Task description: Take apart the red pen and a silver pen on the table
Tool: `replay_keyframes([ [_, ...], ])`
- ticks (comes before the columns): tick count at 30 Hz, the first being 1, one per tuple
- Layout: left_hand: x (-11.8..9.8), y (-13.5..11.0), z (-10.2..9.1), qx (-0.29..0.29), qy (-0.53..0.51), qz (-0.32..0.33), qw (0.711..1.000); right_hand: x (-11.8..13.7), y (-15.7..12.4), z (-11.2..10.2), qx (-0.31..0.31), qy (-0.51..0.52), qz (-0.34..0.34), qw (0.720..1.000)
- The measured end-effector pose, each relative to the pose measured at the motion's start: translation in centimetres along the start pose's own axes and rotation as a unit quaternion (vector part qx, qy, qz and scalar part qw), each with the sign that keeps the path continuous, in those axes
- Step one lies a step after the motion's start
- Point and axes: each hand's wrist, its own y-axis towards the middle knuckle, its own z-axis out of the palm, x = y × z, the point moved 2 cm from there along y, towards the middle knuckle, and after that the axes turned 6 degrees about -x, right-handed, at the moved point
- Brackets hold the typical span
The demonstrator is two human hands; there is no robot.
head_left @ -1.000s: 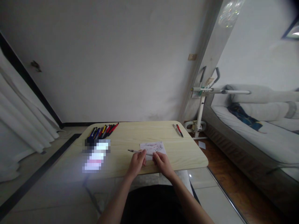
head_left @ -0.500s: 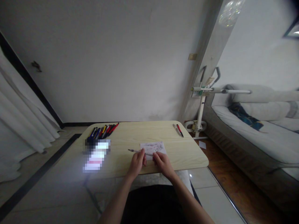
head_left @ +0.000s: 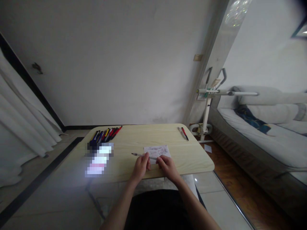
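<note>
A slim pen (head_left: 137,155) with a dark tip end lies nearly level between my two hands, above the near part of the table (head_left: 134,137). My left hand (head_left: 141,166) pinches it around the middle, the dark end sticking out to the left. At the pen's other end, my right hand (head_left: 166,164) has its thumb and fingers closed on it. Beneath and behind the pen is a sheet of paper (head_left: 157,150) with scribbled marks, partly covered by both hands.
Several pens (head_left: 106,134) lie in a row at the table's back left. Two more pens (head_left: 183,133), one red and black, rest at the back right. A bright pixelated area (head_left: 99,159) covers the left side. An exercise machine (head_left: 207,111) and a sofa (head_left: 259,127) stand to the right.
My right hand has shifted very slightly at the pen's right end. The pen and my left hand look the same.
</note>
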Motion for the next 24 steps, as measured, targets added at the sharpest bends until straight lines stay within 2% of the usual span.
replay_keyframes([
  [12, -0.19, 0.37, 0.10, 0.006, -0.020, -0.017, 1.000, -0.04, 0.34, -0.13, 0.000, 0.025, 0.016, 1.000],
  [17, -0.41, 0.54, -0.07, 0.038, -0.014, 0.003, 0.999, -0.11, 0.53, 0.14, 0.011, 0.042, 0.036, 0.998],
  [24, -0.41, 0.38, -0.26, 0.036, -0.002, 0.006, 0.999, 0.05, 0.95, 0.13, 0.048, 0.057, 0.089, 0.993],
])
